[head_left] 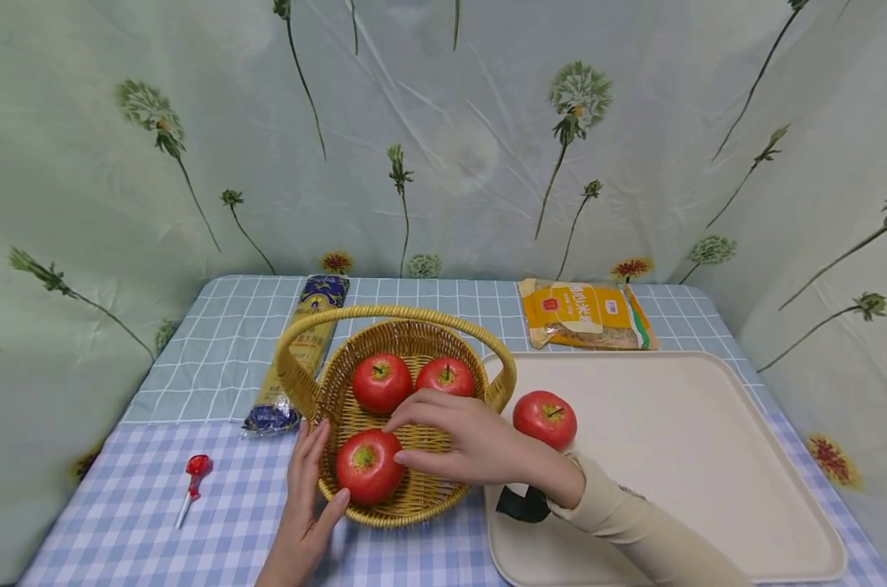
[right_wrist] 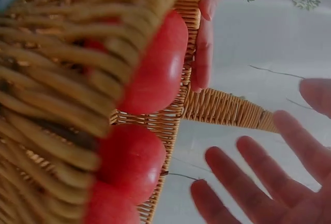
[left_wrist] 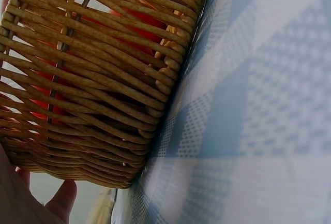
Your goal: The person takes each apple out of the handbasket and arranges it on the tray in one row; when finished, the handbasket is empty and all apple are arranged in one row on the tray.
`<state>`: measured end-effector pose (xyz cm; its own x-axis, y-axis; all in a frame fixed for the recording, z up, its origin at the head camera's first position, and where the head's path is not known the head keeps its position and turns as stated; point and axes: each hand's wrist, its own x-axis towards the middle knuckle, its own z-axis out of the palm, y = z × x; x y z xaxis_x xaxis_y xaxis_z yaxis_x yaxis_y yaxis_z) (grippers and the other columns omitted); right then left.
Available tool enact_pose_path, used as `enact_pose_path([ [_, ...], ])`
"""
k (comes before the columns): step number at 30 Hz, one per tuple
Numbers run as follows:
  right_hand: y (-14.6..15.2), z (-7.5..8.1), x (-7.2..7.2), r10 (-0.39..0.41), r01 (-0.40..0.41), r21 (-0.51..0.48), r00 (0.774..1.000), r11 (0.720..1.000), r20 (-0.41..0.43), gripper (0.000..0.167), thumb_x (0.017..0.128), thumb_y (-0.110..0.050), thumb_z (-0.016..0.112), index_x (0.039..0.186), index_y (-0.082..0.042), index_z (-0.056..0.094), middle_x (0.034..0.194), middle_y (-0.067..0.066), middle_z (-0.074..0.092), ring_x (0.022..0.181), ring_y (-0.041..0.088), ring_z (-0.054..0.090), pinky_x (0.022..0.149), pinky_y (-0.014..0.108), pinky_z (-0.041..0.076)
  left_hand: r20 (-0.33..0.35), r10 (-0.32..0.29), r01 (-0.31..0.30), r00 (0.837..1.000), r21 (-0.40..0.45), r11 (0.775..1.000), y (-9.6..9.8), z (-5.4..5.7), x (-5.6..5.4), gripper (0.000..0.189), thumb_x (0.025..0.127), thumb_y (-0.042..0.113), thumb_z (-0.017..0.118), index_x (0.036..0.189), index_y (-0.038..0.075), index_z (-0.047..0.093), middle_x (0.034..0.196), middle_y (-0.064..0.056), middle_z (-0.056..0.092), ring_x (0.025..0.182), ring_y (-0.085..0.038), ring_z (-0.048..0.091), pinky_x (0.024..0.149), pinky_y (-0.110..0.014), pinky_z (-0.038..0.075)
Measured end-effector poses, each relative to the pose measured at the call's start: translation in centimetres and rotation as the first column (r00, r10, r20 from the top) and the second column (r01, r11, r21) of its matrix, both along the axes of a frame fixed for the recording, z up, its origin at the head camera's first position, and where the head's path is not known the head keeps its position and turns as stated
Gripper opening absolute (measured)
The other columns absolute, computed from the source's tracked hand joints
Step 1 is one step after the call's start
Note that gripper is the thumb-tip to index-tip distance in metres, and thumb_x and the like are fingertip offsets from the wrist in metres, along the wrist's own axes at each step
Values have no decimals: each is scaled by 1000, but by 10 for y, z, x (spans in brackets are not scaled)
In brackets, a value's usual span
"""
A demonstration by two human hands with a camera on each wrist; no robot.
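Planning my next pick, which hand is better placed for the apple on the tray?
Likely the right hand: it's empty and nearer that apple, while the left hand, touching the basket, is farther away.

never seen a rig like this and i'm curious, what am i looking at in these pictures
No machine, just a person's bare hands. A head camera took the widest picture, looking forward and down; wrist cameras took the others. On the checked tablecloth lie a lollipop, a long packet, an orange packet, a tray bearing one apple, and a wicker basket with three more apples. The left hand rests against the basket's side. The right hand is over the basket, its fingers beside the front apple; it seems to grip nothing.
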<state>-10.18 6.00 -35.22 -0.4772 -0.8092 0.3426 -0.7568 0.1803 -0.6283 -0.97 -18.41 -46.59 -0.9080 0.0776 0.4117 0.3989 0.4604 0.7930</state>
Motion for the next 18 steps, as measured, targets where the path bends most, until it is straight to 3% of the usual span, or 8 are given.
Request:
enact_pose_path([
  [6, -11, 7, -7, 43, -40, 177, 999, 983, -18, 35, 91, -39, 62, 120, -18, 63, 119, -9, 58, 111, 0, 50, 92, 22, 42, -6, -19, 19, 1000, 10, 1000, -1, -1, 0, 73, 85, -7, 55, 149, 0, 21, 152, -18, 17, 140, -37, -5, 108, -22, 4],
  [13, -25, 7, -14, 70, -62, 301, 997, 952, -17, 42, 88, -43, 65, 124, -22, 62, 124, -12, 57, 117, -1, 46, 96, 22, 39, 24, -29, 28, 999, 18, 999, -1, 2, 2, 69, 89, -4, 49, 151, 5, 19, 154, -14, 15, 141, -33, -7, 107, -23, 1],
  [18, -35, 5, -19, 80, -62, 387, 996, 920, -29, 44, 86, -42, 67, 126, -25, 62, 128, -10, 56, 121, 1, 44, 98, 25, 37, 71, -32, 28, 997, 61, 998, 0, 5, 2, 65, 92, 1, 44, 152, 8, 19, 155, -11, 13, 141, -29, -9, 106, -50, 0],
])
